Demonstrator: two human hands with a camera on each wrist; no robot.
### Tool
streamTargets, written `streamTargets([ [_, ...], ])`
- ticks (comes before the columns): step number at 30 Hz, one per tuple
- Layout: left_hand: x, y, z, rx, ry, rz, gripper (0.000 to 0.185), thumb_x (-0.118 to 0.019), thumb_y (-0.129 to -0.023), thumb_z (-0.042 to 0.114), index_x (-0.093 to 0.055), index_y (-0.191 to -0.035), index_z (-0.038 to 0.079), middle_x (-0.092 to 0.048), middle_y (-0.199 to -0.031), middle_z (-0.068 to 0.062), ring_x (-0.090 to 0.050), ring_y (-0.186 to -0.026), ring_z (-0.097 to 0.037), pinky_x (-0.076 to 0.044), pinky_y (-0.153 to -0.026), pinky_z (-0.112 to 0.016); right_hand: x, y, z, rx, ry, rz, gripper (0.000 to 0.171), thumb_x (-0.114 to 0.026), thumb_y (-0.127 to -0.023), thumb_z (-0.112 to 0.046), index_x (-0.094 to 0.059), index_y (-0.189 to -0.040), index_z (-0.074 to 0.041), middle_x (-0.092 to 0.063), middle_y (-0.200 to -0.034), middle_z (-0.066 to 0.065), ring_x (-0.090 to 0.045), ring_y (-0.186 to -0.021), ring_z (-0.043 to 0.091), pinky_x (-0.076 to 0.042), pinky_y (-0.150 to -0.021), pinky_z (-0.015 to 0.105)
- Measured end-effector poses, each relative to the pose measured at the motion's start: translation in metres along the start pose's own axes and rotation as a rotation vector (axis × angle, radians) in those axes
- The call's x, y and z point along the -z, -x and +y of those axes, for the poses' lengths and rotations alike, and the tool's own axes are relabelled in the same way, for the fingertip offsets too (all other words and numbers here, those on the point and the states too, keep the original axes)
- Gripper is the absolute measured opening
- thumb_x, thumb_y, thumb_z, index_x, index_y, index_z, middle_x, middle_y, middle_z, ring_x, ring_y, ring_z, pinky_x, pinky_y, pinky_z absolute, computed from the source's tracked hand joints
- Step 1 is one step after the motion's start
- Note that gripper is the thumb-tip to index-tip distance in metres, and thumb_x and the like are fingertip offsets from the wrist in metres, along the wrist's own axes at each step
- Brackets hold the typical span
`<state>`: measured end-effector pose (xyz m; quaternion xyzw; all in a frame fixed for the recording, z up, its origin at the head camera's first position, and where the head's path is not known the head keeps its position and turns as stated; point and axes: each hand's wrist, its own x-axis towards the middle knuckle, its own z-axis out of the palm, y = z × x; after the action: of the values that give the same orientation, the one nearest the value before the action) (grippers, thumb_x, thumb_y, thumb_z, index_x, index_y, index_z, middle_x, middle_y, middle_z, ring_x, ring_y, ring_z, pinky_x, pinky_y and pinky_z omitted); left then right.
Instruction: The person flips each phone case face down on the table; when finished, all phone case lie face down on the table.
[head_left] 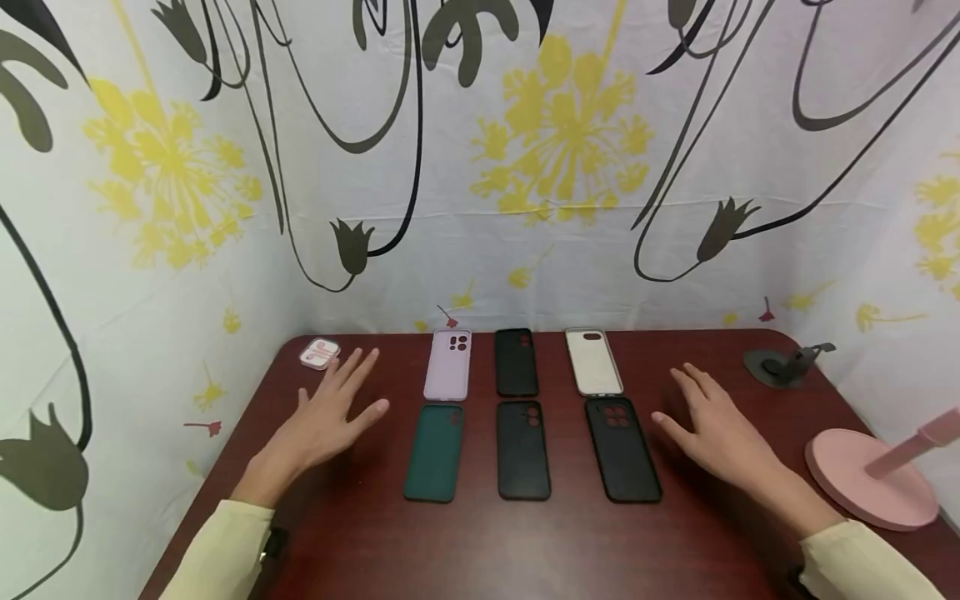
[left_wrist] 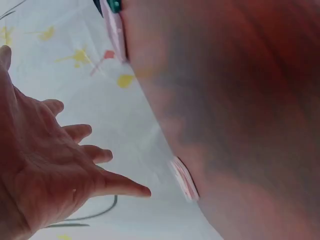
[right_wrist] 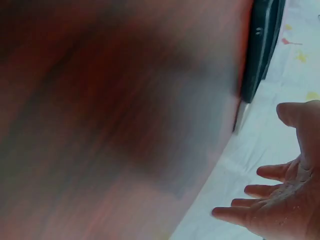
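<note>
Two rows of phone cases lie on the dark red table [head_left: 480, 550]. At the back are a lilac case [head_left: 447, 371], a black case [head_left: 516, 367] and a white case [head_left: 595, 367]. The front row holds a green case [head_left: 435, 454], a dark case [head_left: 523, 458] and a black case with a square camera cutout [head_left: 622, 454]. My left hand [head_left: 322, 425], fingers spread, hovers left of the cases and holds nothing. To the right of them my right hand [head_left: 720, 433] is spread above the table, also holding nothing; its thumb points toward the cases.
A small white-and-pink square item [head_left: 319, 353] lies at the back left, just beyond my left fingertips. At the right stand a dark round-based stand [head_left: 776, 368] and a pink round base with a stem [head_left: 870, 479]. Patterned cloth [head_left: 480, 275] hangs behind and beside the table.
</note>
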<state>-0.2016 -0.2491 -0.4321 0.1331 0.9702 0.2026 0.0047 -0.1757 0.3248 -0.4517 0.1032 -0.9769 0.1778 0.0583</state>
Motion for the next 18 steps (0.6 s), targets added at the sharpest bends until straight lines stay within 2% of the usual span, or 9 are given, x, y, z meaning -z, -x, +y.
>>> streamTargets([
  [4,0.002,-0.01,0.009,-0.02,0.065,-0.018,0.087,-0.05,-0.101,0.071,-0.006,-0.17,0.042,-0.009,-0.18,-0.006,-0.007,-0.164,-0.05,-0.011,-0.113,-0.093,-0.002,-0.013,-0.02,0.035,-0.021,0.012,0.082,-0.066,-0.104,-0.046,-0.034,-0.162,0.001,-0.033,-0.165,0.032,-0.035,-0.15,0.054,-0.038,-0.112,0.075],
  [10,0.0,-0.026,0.018,-0.099,0.178,-0.052,0.1,-0.064,-0.096,0.067,-0.005,-0.171,0.037,-0.006,-0.181,-0.005,0.001,-0.166,-0.046,-0.018,-0.121,-0.084,-0.014,-0.034,-0.044,0.113,-0.088,0.022,0.073,-0.072,-0.102,-0.03,-0.038,-0.16,-0.003,-0.041,-0.161,0.027,-0.044,-0.145,0.046,-0.046,-0.109,0.069],
  [14,-0.005,-0.038,0.019,-0.128,0.274,-0.055,0.103,-0.069,-0.097,0.06,-0.007,-0.172,0.029,-0.01,-0.18,-0.006,-0.01,-0.166,-0.04,-0.025,-0.127,-0.072,-0.026,-0.049,-0.06,0.165,-0.167,0.029,0.073,-0.078,-0.098,-0.018,-0.04,-0.159,-0.004,-0.047,-0.155,0.025,-0.056,-0.135,0.043,-0.055,-0.101,0.062],
  [18,-0.009,-0.05,0.02,-0.124,0.396,-0.029,0.097,-0.072,-0.1,0.045,-0.011,-0.172,0.02,-0.019,-0.177,-0.013,-0.034,-0.159,-0.041,-0.038,-0.123,-0.065,-0.037,-0.063,-0.079,0.194,-0.269,0.02,0.073,-0.079,-0.096,-0.014,-0.041,-0.158,-0.004,-0.05,-0.153,0.024,-0.06,-0.133,0.043,-0.061,-0.098,0.056],
])
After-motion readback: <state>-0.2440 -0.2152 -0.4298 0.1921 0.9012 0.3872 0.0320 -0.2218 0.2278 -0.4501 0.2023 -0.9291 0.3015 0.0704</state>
